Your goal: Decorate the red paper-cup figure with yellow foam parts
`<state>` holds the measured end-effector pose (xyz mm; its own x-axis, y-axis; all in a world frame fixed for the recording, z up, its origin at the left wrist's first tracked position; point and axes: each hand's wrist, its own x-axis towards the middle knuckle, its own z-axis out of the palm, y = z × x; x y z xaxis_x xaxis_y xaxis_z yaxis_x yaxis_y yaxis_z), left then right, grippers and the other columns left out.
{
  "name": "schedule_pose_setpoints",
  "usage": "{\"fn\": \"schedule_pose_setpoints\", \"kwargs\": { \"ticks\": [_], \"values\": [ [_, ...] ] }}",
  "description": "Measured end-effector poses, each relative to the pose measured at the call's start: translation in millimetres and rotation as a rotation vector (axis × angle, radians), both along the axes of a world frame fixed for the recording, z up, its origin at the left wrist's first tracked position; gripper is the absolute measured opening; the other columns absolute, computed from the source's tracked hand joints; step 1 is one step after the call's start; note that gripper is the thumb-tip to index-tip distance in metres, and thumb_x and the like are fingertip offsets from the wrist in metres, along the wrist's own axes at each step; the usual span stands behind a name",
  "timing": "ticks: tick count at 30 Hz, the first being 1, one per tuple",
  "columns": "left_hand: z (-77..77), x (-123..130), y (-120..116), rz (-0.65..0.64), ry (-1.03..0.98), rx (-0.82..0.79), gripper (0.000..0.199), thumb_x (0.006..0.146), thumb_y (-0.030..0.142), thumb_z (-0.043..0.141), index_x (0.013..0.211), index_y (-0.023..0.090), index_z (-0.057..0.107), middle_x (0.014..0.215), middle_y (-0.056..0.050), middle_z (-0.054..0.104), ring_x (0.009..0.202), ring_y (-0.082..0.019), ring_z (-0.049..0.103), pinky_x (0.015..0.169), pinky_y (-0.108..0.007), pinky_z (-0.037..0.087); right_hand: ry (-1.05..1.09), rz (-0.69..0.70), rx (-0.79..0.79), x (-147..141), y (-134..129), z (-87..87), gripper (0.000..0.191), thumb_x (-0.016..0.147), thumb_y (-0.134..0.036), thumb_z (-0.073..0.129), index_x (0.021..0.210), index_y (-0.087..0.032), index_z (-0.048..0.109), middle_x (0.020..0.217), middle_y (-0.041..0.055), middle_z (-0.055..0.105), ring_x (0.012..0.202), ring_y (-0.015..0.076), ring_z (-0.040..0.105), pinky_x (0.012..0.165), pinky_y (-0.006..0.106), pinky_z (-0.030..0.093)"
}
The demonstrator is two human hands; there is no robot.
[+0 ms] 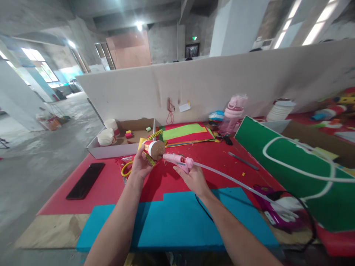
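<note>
My left hand is wrapped round a paper cup figure, tilted on its side with its brown round end facing right. Coiled yellow strips stick out above and below the cup. In my right hand is a pink glue gun, its nozzle at the lower edge of the cup's brown end; whether it touches cannot be made out. A long translucent glue stick trails from the back of the gun to the right.
A phone lies left, near yellow-handled scissors. Behind are a box with cups and coloured sheets. A pink bottle, a green board, a white cable and a purple device stand right.
</note>
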<state>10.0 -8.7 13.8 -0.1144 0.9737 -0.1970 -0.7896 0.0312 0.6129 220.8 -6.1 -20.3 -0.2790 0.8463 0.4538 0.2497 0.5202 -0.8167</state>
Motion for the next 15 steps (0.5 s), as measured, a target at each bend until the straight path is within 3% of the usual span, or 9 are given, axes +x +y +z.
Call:
{"fn": "schedule_pose_setpoints", "kwargs": {
  "ticks": [15],
  "values": [
    [2.5,1.9,-0.8,0.007,-0.021,-0.030,0.037,0.092,0.035,0.046,0.116,0.011,0.061,0.082,-0.011,0.074,0.074,-0.023,0.071,0.070,-0.035,0.058,-0.021,-0.043,0.016,-0.5,0.0,0.0,0.035,0.082,-0.047,0.060,0.099,-0.017,0.069,0.090,0.0087,0.073,0.083,0.0256,0.069,0.074,0.036,0.056]
  ]
}}
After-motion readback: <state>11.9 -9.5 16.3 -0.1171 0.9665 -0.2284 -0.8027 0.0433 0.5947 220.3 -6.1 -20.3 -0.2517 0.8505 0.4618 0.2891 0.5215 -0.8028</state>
